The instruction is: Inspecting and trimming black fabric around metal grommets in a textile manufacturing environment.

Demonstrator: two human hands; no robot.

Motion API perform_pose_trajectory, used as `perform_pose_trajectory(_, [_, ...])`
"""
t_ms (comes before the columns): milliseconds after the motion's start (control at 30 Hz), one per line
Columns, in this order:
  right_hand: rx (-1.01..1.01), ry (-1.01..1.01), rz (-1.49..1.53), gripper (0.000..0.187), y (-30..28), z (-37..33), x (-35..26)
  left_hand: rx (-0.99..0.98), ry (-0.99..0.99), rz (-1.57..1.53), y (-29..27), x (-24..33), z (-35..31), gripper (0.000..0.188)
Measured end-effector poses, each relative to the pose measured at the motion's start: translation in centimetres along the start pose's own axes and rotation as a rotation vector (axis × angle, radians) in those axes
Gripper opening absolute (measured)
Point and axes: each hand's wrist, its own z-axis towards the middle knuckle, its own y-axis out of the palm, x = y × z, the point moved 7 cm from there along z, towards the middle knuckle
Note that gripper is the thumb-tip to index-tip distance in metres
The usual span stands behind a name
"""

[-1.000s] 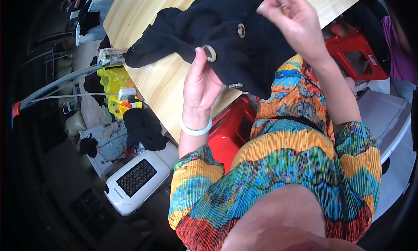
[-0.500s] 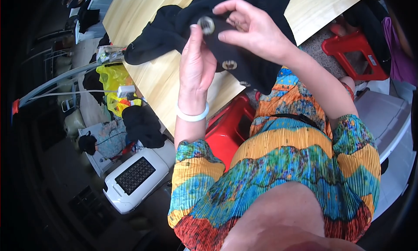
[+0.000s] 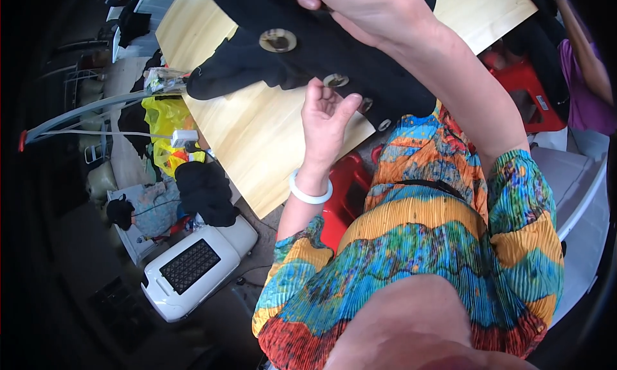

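A black garment [image 3: 257, 58] with several large round brown-and-cream buttons is raised over the wooden table. The biggest-looking button [image 3: 277, 40] lies on the cloth left of my right hand [image 3: 369, 13]. That hand is at the top edge, its fingers bent and closed on the raised cloth; part of it is cut off. Below, my left hand [image 3: 326, 123] has its palm turned up, thumb apart from the bent fingers. Its fingertips are at the garment's edge, close beside a second button [image 3: 335, 80]. A white bangle [image 3: 311, 189] circles the left wrist.
The pale wooden table [image 3: 257, 158] has a corner toward me. Red stools stand under it [image 3: 347, 184] and at right [image 3: 536, 97], near a person in purple [image 3: 588, 87]. Left are a yellow bag [image 3: 166, 123], a white charger [image 3: 184, 138] on a cable and a white case [image 3: 193, 267].
The garment and my right hand have come up toward the top edge. My left hand has let go of the upper button and moved down and right, beside a lower one.
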Motion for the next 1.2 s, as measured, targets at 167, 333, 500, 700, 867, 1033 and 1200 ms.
perform_pose_trajectory(167, [-0.031,-0.071,0.327,0.031,-1.4,3.4,0.1,-0.063,-0.028,-0.35,0.1,4.1,0.4,0.028])
perform_pose_trajectory(333, [0.143,-0.25,-0.645,0.052,-8.1,5.2,8.8,-0.085,-0.104,-0.406,-0.1,5.2,0.9,0.028])
perform_pose_trajectory(500, [-0.101,0.139,-0.349,0.032,-9.1,-1.4,12.0,-0.042,-0.198,-0.415,-1.3,3.2,0.6,0.028])
perform_pose_trajectory(700, [-0.229,0.197,-0.159,0.033,-4.4,-7.8,6.9,-0.043,-0.174,-0.402,-1.2,2.8,1.0,0.029])
perform_pose_trajectory(867, [-0.225,0.071,-0.362,0.033,-3.5,-8.6,5.7,-0.003,-0.124,-0.018,-0.8,2.8,0.4,0.021])
perform_pose_trajectory(1033, [-0.246,-0.055,-0.486,0.022,-3.6,-9.1,5.7,-0.081,-0.074,0.13,-1.0,3.5,0.3,0.018])
perform_pose_trajectory(1200, [-0.322,-0.139,-0.548,0.024,-2.9,-9.3,5.0,0.008,-0.185,-0.203,-1.5,2.5,0.8,0.012])
